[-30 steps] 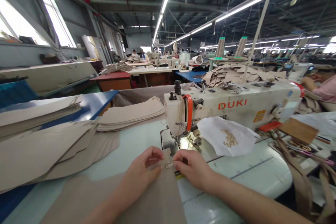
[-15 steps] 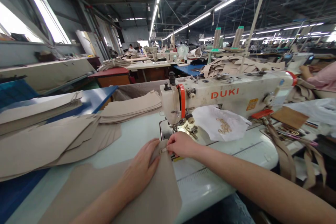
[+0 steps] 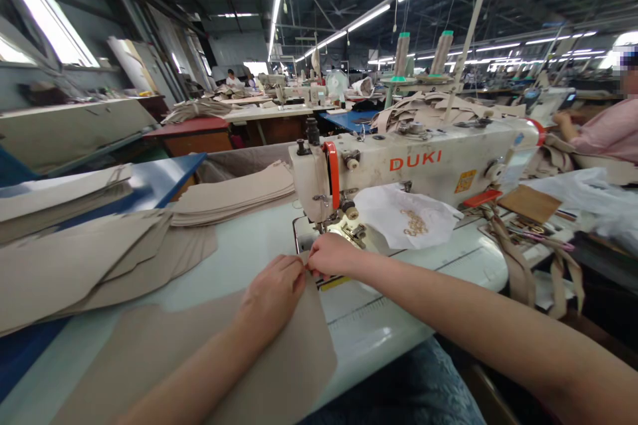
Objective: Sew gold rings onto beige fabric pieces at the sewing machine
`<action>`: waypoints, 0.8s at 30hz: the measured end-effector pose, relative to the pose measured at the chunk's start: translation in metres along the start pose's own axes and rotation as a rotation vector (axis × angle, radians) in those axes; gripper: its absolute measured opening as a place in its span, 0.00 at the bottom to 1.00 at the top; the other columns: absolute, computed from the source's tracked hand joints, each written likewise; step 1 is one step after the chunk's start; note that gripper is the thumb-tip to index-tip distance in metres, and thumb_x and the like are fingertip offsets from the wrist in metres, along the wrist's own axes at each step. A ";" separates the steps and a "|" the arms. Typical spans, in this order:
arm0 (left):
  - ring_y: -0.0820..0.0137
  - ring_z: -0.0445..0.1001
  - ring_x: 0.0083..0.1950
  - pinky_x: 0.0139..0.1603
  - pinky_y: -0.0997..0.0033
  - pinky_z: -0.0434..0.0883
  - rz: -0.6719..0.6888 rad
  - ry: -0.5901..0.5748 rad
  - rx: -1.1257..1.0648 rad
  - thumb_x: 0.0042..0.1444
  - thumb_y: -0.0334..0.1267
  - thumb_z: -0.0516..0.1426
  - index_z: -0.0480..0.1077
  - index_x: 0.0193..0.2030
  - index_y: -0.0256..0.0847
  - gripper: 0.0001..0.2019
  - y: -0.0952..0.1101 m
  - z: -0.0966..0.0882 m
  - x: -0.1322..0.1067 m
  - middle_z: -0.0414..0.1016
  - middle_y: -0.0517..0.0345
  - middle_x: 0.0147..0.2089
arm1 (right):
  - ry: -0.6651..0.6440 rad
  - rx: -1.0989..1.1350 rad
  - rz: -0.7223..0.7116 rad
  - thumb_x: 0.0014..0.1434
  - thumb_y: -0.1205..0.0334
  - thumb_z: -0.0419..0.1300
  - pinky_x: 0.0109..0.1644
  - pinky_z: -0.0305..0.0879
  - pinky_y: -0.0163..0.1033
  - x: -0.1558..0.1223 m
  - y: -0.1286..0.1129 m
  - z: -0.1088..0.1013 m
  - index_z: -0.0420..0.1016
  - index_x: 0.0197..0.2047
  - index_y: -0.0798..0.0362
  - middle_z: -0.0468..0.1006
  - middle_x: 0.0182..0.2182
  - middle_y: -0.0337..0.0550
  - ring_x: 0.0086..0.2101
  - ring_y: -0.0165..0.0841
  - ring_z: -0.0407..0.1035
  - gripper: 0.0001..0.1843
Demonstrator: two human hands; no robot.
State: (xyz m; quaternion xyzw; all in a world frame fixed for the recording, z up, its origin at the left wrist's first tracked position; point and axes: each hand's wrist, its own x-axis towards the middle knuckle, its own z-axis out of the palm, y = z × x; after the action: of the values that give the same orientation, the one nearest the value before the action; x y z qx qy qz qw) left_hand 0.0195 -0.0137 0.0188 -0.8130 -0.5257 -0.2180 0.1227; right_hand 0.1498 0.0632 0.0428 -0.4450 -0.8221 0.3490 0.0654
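A beige fabric panel (image 3: 294, 358) lies on the sewing table under my left forearm, its top corner near the needle area of the sewing machine (image 3: 393, 166). On that corner my left hand (image 3: 272, 292) is closed, fingers curled in; what they pinch is hidden. My right hand (image 3: 331, 255) touches its fingertips and is pinched on a narrow strap, now mostly covered by my fingers. Behind my right hand, a white sheet (image 3: 381, 212) holds small gold-coloured metal rings (image 3: 415, 222).
Stacked beige panels (image 3: 234, 192) lie left of the machine head, with more panels (image 3: 74, 252) on the blue table. Fabric straps (image 3: 518, 265), scissors (image 3: 541, 239) and a brown block (image 3: 530, 204) sit at the right. A co-worker in a pink sleeve (image 3: 605, 129) is at far right.
My left hand has gone from lying flat to curled, its fingers meeting my right hand's. The small buckle on the strap has become hidden. The view has shifted slightly right.
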 end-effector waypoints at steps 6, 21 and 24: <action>0.66 0.72 0.33 0.37 0.68 0.70 -0.001 0.000 0.015 0.54 0.29 0.49 0.67 0.26 0.41 0.09 -0.001 -0.001 0.001 0.74 0.55 0.29 | 0.130 -0.162 -0.194 0.52 0.67 0.56 0.33 0.61 0.35 -0.020 0.009 -0.009 0.75 0.29 0.54 0.78 0.28 0.42 0.31 0.34 0.70 0.06; 0.67 0.71 0.35 0.39 0.67 0.70 -0.010 0.033 -0.115 0.57 0.30 0.49 0.68 0.29 0.41 0.09 -0.004 0.000 -0.004 0.74 0.56 0.31 | 0.348 -0.645 -0.944 0.65 0.59 0.51 0.48 0.60 0.38 -0.054 0.041 0.012 0.70 0.34 0.55 0.74 0.34 0.42 0.40 0.33 0.64 0.12; 0.67 0.71 0.35 0.38 0.68 0.70 -0.022 -0.001 -0.114 0.57 0.29 0.48 0.68 0.29 0.41 0.10 -0.004 0.000 -0.004 0.74 0.57 0.30 | 0.340 -0.625 -0.957 0.63 0.63 0.52 0.48 0.61 0.38 -0.050 0.040 0.018 0.70 0.36 0.55 0.74 0.36 0.42 0.39 0.32 0.65 0.08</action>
State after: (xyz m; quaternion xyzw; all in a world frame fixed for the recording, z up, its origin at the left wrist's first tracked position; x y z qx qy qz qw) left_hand 0.0142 -0.0155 0.0169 -0.8129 -0.5216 -0.2484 0.0736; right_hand 0.1994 0.0293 0.0145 -0.0728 -0.9730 -0.0540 0.2123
